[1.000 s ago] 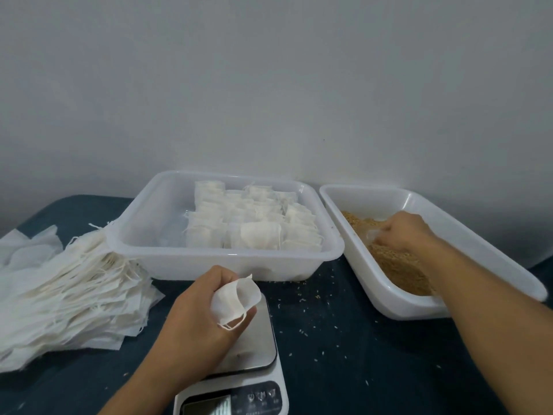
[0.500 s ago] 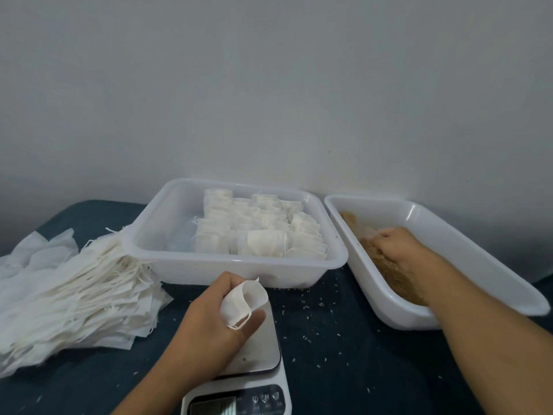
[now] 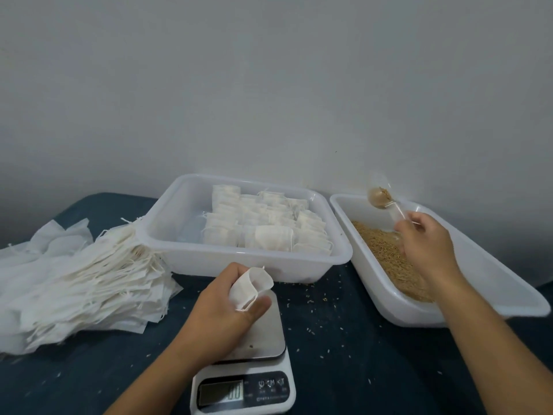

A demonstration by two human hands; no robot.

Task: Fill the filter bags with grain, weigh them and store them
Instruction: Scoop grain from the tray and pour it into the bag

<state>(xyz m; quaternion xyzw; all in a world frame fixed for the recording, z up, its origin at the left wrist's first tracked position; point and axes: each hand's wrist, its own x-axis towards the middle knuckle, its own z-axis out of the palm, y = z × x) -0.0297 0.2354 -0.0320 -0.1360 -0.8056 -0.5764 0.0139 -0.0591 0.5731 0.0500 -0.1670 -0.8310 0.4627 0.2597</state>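
Holding open filter bag in left fingers above scale; right fingers gripping loaded scoop over grain tray.

Centre lane: dark tablecloth lies open between the scale and the grain tray, only stray grains on it.
Scale top: left hand with an open filter bag hangs over the platform, blocking it.
Behind: storage tub walls off the back; filled bags crowd its right half, left half bare.
Left flank: heap of empty bags covers the cloth.
Right: right hand holds a loaded spoon above the grain tray.
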